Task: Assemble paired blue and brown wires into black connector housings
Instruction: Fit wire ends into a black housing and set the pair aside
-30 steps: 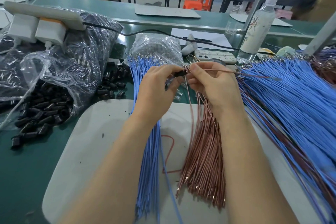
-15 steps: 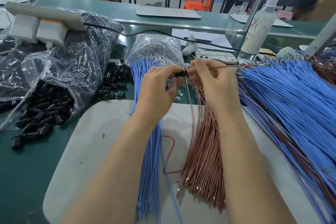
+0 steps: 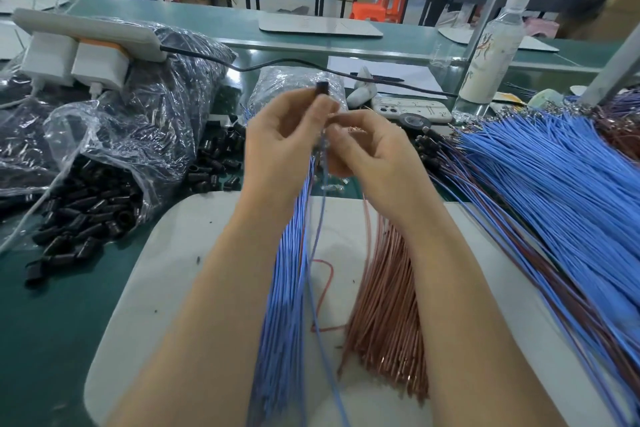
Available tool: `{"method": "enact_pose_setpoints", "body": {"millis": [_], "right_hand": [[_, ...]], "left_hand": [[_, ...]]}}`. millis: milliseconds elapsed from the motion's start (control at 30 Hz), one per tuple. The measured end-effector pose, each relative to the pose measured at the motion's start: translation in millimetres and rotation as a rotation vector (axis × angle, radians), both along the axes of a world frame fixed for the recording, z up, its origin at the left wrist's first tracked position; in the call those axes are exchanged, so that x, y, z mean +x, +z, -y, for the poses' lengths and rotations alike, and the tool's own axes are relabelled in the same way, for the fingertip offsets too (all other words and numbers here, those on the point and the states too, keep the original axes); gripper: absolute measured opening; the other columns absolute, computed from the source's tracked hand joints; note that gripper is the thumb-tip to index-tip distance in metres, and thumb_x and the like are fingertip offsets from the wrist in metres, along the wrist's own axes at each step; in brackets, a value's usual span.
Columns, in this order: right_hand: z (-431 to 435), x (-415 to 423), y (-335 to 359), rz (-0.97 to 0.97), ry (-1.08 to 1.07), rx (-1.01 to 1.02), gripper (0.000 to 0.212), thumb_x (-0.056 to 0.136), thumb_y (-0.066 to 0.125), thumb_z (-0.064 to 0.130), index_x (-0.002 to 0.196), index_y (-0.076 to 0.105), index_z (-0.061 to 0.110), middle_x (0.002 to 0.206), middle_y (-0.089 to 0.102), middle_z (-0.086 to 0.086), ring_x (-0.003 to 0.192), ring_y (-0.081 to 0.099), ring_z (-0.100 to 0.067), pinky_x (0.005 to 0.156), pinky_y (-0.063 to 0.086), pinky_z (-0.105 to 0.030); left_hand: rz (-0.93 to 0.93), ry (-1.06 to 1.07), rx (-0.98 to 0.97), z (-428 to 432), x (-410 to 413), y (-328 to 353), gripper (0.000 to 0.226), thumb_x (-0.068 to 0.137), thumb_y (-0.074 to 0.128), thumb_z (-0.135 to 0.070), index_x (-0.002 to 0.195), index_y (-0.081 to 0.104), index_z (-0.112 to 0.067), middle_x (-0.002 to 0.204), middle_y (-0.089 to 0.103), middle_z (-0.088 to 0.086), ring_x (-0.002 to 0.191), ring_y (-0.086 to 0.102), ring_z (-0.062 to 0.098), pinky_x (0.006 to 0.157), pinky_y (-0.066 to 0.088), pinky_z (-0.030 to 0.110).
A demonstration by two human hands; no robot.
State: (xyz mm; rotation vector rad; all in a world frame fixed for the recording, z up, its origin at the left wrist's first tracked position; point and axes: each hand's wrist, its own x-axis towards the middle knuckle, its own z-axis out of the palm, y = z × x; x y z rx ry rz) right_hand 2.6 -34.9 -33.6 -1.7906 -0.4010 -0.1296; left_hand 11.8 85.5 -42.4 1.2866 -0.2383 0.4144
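Note:
My left hand (image 3: 284,142) pinches a small black connector housing (image 3: 322,87) and holds it upright above the table. One blue wire (image 3: 320,253) hangs down from it over the white mat. My right hand (image 3: 367,149) is beside it, fingers curled around the wire just below the housing. A bundle of loose blue wires (image 3: 284,305) lies on the mat under my left forearm. A bundle of brown wires (image 3: 384,305) lies under my right forearm.
Loose black housings (image 3: 86,215) spill from a clear plastic bag (image 3: 114,135) at the left. Finished blue and brown pairs (image 3: 554,191) are piled at the right. A phone (image 3: 412,110), a tape roll (image 3: 414,121), a bottle (image 3: 491,45) and a power strip (image 3: 86,33) stand behind.
Both hands have risen from the table. The housing now points upward in my left hand with a blue wire hanging from it; the brown wire that stretched to the right is no longer held out.

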Motion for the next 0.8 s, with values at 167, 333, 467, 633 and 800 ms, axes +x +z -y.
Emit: {"method": "enact_pose_setpoints", "body": {"millis": [167,333,467,633,800], "right_hand": [[-6.3,-6.1,7.3,0.014,0.032,-0.054,0.015,0.091,0.063,0.020,0.082,0.066,0.008,0.053,0.058,0.008,0.047,0.051,-0.002,0.052,0.042,-0.014],[-9.8,-7.4,4.8,0.049,-0.032,-0.300,0.026,0.092,0.060,0.022,0.067,0.059,0.017,0.051,0.050,0.005,0.045,0.039,-0.005,0.051,0.034,-0.022],[1.9,-14.9,14.5,-0.125,0.196,-0.271,0.037,0.096,0.052,0.018,0.060,0.059,0.010,0.042,0.051,0.003,0.038,0.041,-0.007,0.044,0.035,-0.016],[-4.1,-28.5,18.7,-0.277,0.513,-0.422,0.034,0.098,0.050,0.017,0.070,0.063,0.002,0.051,0.062,-0.002,0.041,0.051,-0.008,0.045,0.044,-0.016],[3.8,-37.2,27.9,-0.367,0.851,-0.376,0.032,0.097,0.051,0.023,0.071,0.064,0.011,0.052,0.063,0.003,0.042,0.055,-0.007,0.045,0.045,-0.015]], "left_hand": [[-0.277,-0.242,-0.433,-9.4,4.4,3.5,0.017,0.080,0.064,-0.023,0.088,0.065,-0.008,0.075,0.068,0.001,0.063,0.058,0.008,0.056,0.050,0.020],[-0.463,-0.291,-0.396,-6.5,8.2,-0.9,0.009,0.088,0.058,-0.017,0.084,0.062,-0.009,0.071,0.068,-0.002,0.059,0.059,0.007,0.065,0.051,0.024],[-0.458,-0.241,-0.448,-7.2,11.5,-6.4,0.014,0.092,0.055,-0.013,0.080,0.062,-0.008,0.069,0.066,0.001,0.052,0.057,0.005,0.052,0.048,0.017],[-0.500,-0.162,-0.576,-10.7,15.7,-9.9,0.013,0.093,0.055,-0.014,0.082,0.060,-0.009,0.070,0.065,-0.002,0.052,0.057,0.001,0.053,0.047,0.013],[-0.473,-0.152,-0.625,-15.5,18.1,-11.7,0.015,0.094,0.053,-0.013,0.081,0.059,-0.010,0.073,0.062,0.000,0.054,0.056,0.001,0.054,0.046,0.013]]}}
